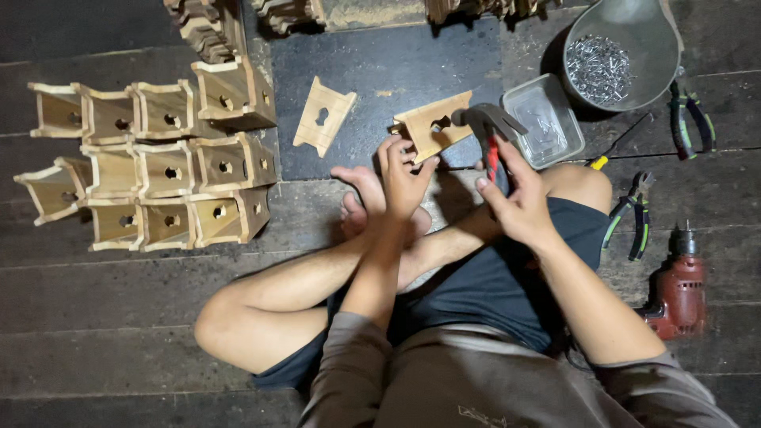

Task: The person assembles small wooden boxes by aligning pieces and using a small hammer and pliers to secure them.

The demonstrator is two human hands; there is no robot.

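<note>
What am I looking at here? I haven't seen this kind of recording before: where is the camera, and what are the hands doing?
There is one picture, from a camera worn on a person's head, looking down. The person sits cross-legged on a dark plank floor. The left hand steadies a wooden piece with a keyhole-shaped cutout. The right hand grips a hammer over it. To the left stand rows of small wooden boxes; a loose cutout panel lies nearby. To the right are a metal bowl of nails, a clear plastic tub, pliers and a red drill.
</note>
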